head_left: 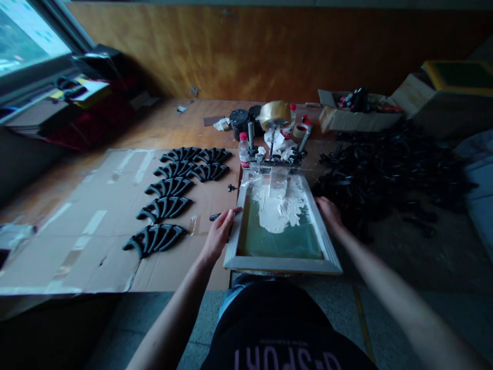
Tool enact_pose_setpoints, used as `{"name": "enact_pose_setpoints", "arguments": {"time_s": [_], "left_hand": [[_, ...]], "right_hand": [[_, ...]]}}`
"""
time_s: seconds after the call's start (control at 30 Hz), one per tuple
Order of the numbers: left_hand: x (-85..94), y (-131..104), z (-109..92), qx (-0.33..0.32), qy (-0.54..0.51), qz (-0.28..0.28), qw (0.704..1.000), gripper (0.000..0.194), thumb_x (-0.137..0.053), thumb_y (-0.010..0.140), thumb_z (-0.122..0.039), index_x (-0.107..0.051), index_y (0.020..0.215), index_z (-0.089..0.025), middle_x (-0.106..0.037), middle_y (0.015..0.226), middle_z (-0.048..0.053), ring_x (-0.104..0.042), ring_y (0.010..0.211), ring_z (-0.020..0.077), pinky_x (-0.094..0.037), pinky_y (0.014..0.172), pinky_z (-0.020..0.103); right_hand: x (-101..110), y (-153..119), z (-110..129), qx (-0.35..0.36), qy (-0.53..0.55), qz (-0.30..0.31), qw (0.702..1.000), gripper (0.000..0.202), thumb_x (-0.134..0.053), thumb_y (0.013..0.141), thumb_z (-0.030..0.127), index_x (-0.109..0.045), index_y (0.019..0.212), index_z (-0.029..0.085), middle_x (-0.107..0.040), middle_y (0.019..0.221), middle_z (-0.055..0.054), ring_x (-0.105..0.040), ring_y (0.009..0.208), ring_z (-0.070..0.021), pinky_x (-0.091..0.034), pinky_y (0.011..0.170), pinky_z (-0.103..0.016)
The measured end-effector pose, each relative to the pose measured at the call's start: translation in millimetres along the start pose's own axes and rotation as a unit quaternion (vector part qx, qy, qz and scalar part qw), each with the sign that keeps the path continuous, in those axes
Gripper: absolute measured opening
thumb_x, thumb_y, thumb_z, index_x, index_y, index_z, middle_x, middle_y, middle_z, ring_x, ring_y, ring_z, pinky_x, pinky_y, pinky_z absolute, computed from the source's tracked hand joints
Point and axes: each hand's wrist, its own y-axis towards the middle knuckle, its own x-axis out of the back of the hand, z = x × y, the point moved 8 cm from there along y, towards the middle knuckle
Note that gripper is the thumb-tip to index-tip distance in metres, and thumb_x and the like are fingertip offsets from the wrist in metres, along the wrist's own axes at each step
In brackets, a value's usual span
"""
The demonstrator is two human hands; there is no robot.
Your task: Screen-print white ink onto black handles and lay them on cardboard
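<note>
A metal-framed screen (283, 263) with a green mesh lies in front of me, white paste (271, 216) spread over its upper half. A clear block (278, 181) rests at the top of the paste, below a clamp stand (275, 156). My left hand (222, 226) is at the frame's left side, its fingers closed on a small dark part whose end sticks out to the left. My right hand (328, 211) is at the frame's right side, next to a heap of black parts (385, 169); its fingers are blurred and partly hidden.
Black curved parts (156, 240) lie in rows on cardboard (96, 257) to the left. Behind the screen stand a red-capped bottle (244, 149), black jars (239, 123) and a tape roll (299, 130). An open box (344, 121) is at the back right.
</note>
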Motion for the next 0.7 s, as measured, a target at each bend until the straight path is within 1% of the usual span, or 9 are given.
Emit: {"name": "enact_pose_setpoints", "arguments": {"time_s": [0.07,0.13,0.17,0.23,0.3,0.37,0.53,0.6,0.7], "left_hand": [[-2.8,0.1,36.4,0.037,0.014,0.0,0.999,0.069,-0.06,0.081,-0.059,-0.055,0.135,-0.018,-0.068,0.082,0.003,-0.063,0.072,0.0169,-0.048,0.06,0.024],[-4.6,5.1,64.1,0.055,0.041,-0.01,0.998,0.075,-0.063,0.079,-0.056,-0.047,0.142,-0.019,-0.067,0.078,0.002,-0.062,0.067,0.0166,-0.048,0.058,0.025],[-4.6,8.5,74.0,0.06,0.062,-0.017,0.996,0.075,-0.064,0.078,-0.054,-0.047,0.142,-0.02,-0.067,0.077,0.001,-0.062,0.065,0.0162,-0.048,0.058,0.024],[-3.4,14.8,87.0,0.065,0.102,-0.023,0.992,0.069,-0.065,0.078,-0.051,-0.051,0.139,-0.021,-0.068,0.077,0.001,-0.061,0.063,0.0155,-0.047,0.057,0.024],[-1.9,18.8,93.3,0.067,0.126,-0.02,0.99,0.065,-0.064,0.079,-0.05,-0.054,0.136,-0.022,-0.069,0.079,0.002,-0.062,0.066,0.0157,-0.048,0.059,0.024],[0.0,20.2,96.3,0.068,0.14,-0.019,0.988,0.062,-0.063,0.079,-0.05,-0.055,0.134,-0.022,-0.07,0.081,0.002,-0.064,0.068,0.0164,-0.049,0.062,0.024],[1.3,19.3,99.6,0.073,0.142,-0.03,0.987,0.059,-0.061,0.081,-0.05,-0.057,0.132,-0.021,-0.071,0.084,0.004,-0.065,0.072,0.0179,-0.049,0.062,0.025],[0.7,19.0,99.7,0.073,0.136,-0.032,0.987,0.059,-0.061,0.081,-0.049,-0.057,0.132,-0.021,-0.071,0.083,0.004,-0.065,0.072,0.0178,-0.049,0.061,0.025],[-0.3,18.3,99.1,0.074,0.12,-0.031,0.99,0.061,-0.062,0.08,-0.05,-0.057,0.132,-0.019,-0.07,0.08,0.003,-0.063,0.068,0.017,-0.047,0.057,0.024]], "right_hand": [[25.0,21.8,0.9,-0.026,-0.002,-0.066,0.997,0.036,-0.045,0.093,0.029,-0.065,0.121,0.018,-0.064,0.106,-0.013,-0.062,0.092,-0.0261,-0.051,0.081,-0.04],[37.0,44.6,33.1,0.018,0.001,-0.108,0.994,0.045,-0.058,0.087,0.032,-0.058,0.129,0.016,-0.056,0.125,-0.016,-0.058,0.109,-0.0273,-0.049,0.091,-0.04],[35.5,53.9,56.0,0.056,-0.003,-0.106,0.993,0.051,-0.065,0.083,0.032,-0.056,0.13,0.015,-0.054,0.13,-0.016,-0.055,0.114,-0.0278,-0.047,0.095,-0.04],[17.6,63.1,99.0,0.121,-0.019,-0.047,0.991,0.047,-0.072,0.079,0.028,-0.06,0.122,0.015,-0.058,0.124,-0.014,-0.055,0.112,-0.0276,-0.047,0.093,-0.039],[-6.1,54.6,124.4,0.153,-0.036,0.03,0.987,0.024,-0.069,0.081,0.023,-0.065,0.103,0.015,-0.065,0.104,-0.011,-0.058,0.099,-0.0247,-0.047,0.084,-0.035],[-21.3,30.3,135.1,0.2,-0.045,0.076,0.976,0.007,-0.061,0.085,0.015,-0.065,0.091,0.016,-0.066,0.09,-0.008,-0.058,0.089,-0.0219,-0.046,0.078,-0.032],[-20.5,-30.5,144.0,0.395,-0.014,0.142,0.907,0.018,-0.057,0.078,0.005,-0.066,0.086,0.018,-0.066,0.084,-0.005,-0.057,0.084,-0.0189,-0.041,0.073,-0.028],[-16.8,-28.5,143.3,0.391,0.006,0.147,0.909,0.014,-0.059,0.078,0.008,-0.066,0.082,0.019,-0.065,0.079,-0.003,-0.057,0.08,-0.0178,-0.041,0.07,-0.027],[-14.6,-22.9,141.1,0.354,0.001,0.078,0.932,0.016,-0.057,0.082,0.008,-0.068,0.087,0.019,-0.068,0.085,-0.005,-0.058,0.084,-0.0187,-0.042,0.073,-0.029]]}}
